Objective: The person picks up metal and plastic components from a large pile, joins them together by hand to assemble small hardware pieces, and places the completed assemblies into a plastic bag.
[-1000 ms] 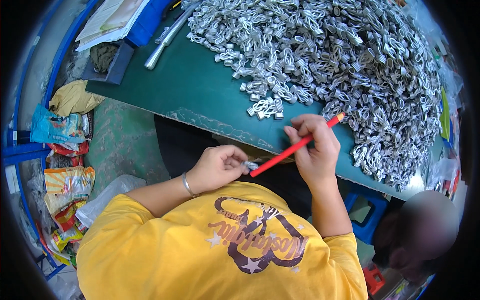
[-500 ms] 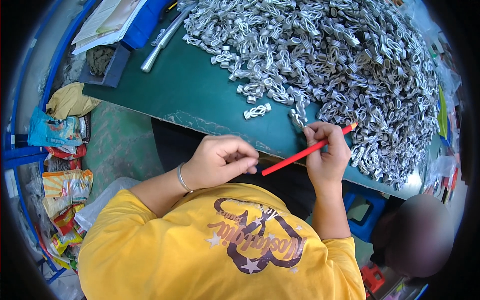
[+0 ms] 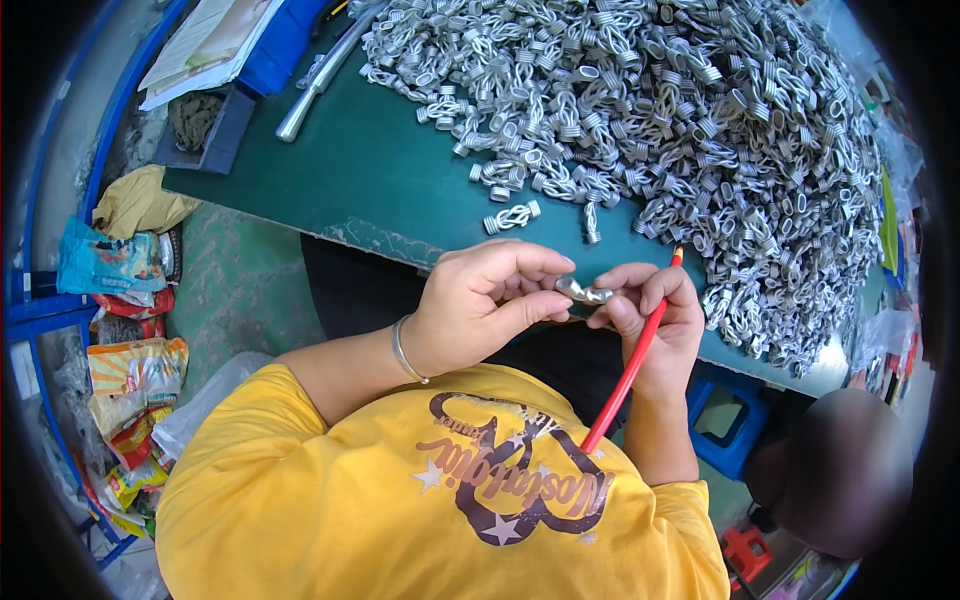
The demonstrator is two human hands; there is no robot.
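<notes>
A small twisted silver metal fitting (image 3: 584, 292) is pinched between my two hands, just off the table's near edge. My left hand (image 3: 478, 303), with a bangle at the wrist, grips its left end between thumb and fingers. On the other end are the closed fingertips of my right hand (image 3: 662, 335). That same hand also keeps a red pencil (image 3: 632, 372) tucked across its fingers, the pale tip pointing up toward the table. Two single fittings lie just beyond: one on its side (image 3: 512, 217) and one roughly upright in the view (image 3: 591, 220).
A large heap of similar fittings (image 3: 620, 110) covers the far and right parts of the green table (image 3: 330, 170). A metal-handled tool (image 3: 300, 112), a grey bin (image 3: 222, 140) and papers (image 3: 200, 50) sit at the left. Another person's head (image 3: 835, 470) is close at lower right.
My right hand has lifted a fitting from the table edge and brought it toward my body. My left hand has moved right to grip it too. The pencil has swung steeper.
</notes>
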